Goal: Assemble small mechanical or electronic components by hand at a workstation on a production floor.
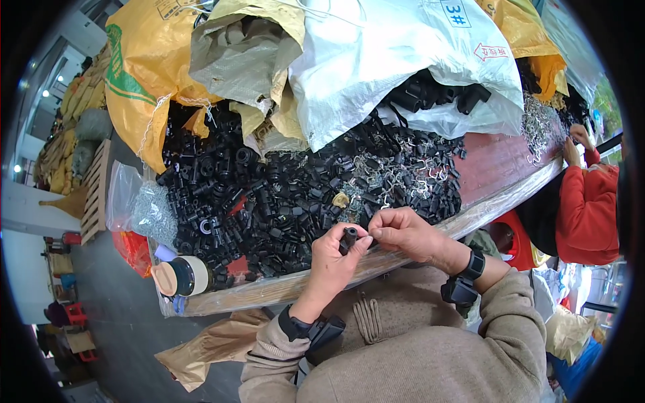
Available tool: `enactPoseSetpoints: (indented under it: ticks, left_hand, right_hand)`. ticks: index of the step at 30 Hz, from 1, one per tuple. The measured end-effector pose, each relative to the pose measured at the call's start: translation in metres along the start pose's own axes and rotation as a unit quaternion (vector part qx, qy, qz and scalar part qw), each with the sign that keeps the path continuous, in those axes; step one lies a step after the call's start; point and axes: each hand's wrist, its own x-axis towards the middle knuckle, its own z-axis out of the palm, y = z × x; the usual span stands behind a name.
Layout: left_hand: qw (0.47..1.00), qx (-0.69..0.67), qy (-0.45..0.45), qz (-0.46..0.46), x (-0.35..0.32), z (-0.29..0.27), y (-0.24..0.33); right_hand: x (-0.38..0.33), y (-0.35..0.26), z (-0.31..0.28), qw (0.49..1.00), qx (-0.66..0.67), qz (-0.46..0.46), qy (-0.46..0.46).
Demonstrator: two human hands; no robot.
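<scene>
My left hand (pixel 333 263) is closed around a small black cylindrical plastic part (pixel 350 234), whose open end points up between thumb and fingers. Close beside it, my right hand (pixel 408 234) is pinched, thumb against forefinger; whatever lies in that pinch is too small to make out. Both hands are above the table's wooden front edge (pixel 295 283). Just beyond them spreads a heap of small black plastic parts (pixel 289 213), mixed on its right side with bent silvery metal hooks (pixel 422 164).
A jar with a tan lid (pixel 195 275) stands at the front left corner, by a clear bag of small metal pieces (pixel 153 209). Large white (pixel 396 54) and yellow (pixel 151 60) woven sacks line the back. At the right works a person in a red sleeve (pixel 591 208).
</scene>
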Motion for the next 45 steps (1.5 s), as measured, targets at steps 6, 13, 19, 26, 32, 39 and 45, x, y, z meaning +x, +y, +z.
enactPoseSetpoints:
  ticks: [6, 13, 19, 26, 32, 39, 45]
  left_hand:
    - [0.996, -0.057, -0.024, -0.057, 0.003, 0.007, 0.004]
    - [0.979, 0.135, -0.021, 0.149, -0.001, 0.008, 0.011]
    - [0.996, 0.075, -0.02, 0.039, -0.004, 0.009, 0.008]
    - [0.999, -0.032, 0.009, -0.039, 0.0, 0.016, 0.008]
    - [0.981, -0.159, 0.027, -0.106, 0.004, 0.022, 0.008]
    - [0.997, -0.04, 0.029, -0.065, 0.006, 0.025, 0.01]
    - [0.97, 0.195, 0.005, 0.146, 0.003, 0.026, 0.01]
  right_hand:
    - [-0.007, -0.008, -0.004, 0.992, -0.112, -0.064, -0.011]
    - [-0.005, 0.0, -0.007, 0.994, -0.038, 0.008, -0.106]
    - [-0.008, 0.006, -0.009, 0.995, 0.012, 0.021, -0.093]
    - [-0.003, 0.01, -0.013, 0.937, -0.216, -0.273, -0.03]
    - [-0.01, 0.002, -0.022, 0.706, -0.558, -0.434, 0.042]
    - [-0.003, 0.012, -0.026, 0.77, -0.513, -0.379, 0.022]
    - [-0.003, 0.007, -0.026, 0.932, -0.293, -0.207, -0.044]
